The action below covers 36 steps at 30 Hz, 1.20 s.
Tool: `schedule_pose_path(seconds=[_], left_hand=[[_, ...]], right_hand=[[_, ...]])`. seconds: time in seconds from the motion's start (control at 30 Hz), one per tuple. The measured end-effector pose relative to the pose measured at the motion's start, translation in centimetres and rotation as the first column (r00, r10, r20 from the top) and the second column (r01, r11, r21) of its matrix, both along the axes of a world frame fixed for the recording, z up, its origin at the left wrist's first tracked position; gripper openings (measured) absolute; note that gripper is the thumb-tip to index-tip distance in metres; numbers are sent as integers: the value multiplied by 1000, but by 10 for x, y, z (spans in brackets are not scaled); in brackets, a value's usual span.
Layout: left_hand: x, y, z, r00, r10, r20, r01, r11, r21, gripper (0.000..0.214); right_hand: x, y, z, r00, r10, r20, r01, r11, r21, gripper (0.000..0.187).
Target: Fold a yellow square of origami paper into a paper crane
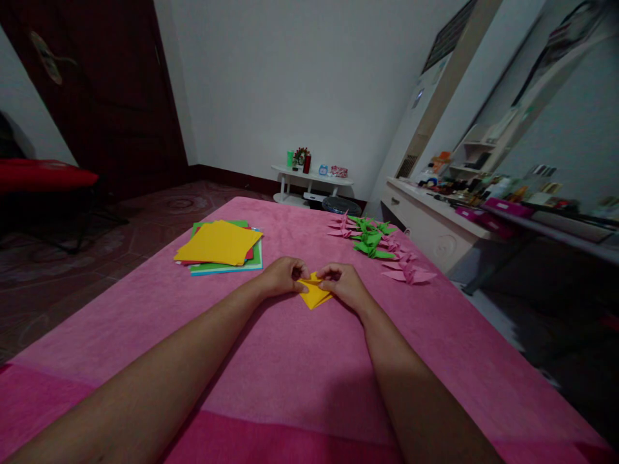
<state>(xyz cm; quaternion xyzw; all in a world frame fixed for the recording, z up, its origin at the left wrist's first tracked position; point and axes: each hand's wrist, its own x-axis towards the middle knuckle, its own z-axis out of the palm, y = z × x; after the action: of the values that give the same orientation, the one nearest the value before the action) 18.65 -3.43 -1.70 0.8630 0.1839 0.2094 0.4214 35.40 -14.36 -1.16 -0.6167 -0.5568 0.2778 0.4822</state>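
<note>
Paper, yellow and folded small with one corner pointing to the near side, is held over the middle of the pink-covered tabletop; whether that surface is touched by it cannot be told. Its left part is pinched between thumb and fingers by the left hand, and its right part is gripped in the same way by the right hand, only a narrow gap being left between the two. Beyond and to the left, a loose stack of sheets is topped with yellow, and red, green, white and blue edges are exposed beneath. Beyond and to the right, green birds and pink birds of folded paper are crowded together near the edge. Farther off, a green cup and a red cylinder are borne by a white stand. At the right, small bottles and boxes are spread over a pale dresser.
</note>
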Motion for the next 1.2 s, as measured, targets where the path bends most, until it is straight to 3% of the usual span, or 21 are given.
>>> schedule_pose_path(seconds=[0.13, 0.27, 0.53, 0.73, 0.87, 1.03, 1.2], left_hand=[[0, -1, 1, 1000, -12, 3, 12, 1000, 4, 32], [1, -2, 0, 1000, -3, 10, 3, 1000, 7, 18], [-1, -6, 9, 973, 160, 167, -190, 965, 182, 9], [-3, -10, 15, 983, 117, 142, -154, 946, 284, 10], [-3, -8, 9, 991, 114, 69, -126, 966, 225, 14], [-4, -1, 5, 999, -11, -54, 18, 991, 135, 29], [-5, 0, 6, 993, -37, -112, 50, 992, 113, 23]], right_hand=[[3, -1, 2, 994, -5, 111, 11, 999, -50, 23], [3, -1, 1, 994, -16, 110, 18, 1000, -16, 13], [-1, -5, 14, 999, -5, 45, 5, 1000, 10, 17], [-1, -5, 11, 993, 93, 68, -92, 995, -27, 25], [0, -4, 8, 986, 139, 91, -132, 988, -85, 26], [2, -5, 7, 970, 200, 140, -184, 976, -120, 16], [3, -6, 8, 961, 235, 146, -213, 965, -152, 13]])
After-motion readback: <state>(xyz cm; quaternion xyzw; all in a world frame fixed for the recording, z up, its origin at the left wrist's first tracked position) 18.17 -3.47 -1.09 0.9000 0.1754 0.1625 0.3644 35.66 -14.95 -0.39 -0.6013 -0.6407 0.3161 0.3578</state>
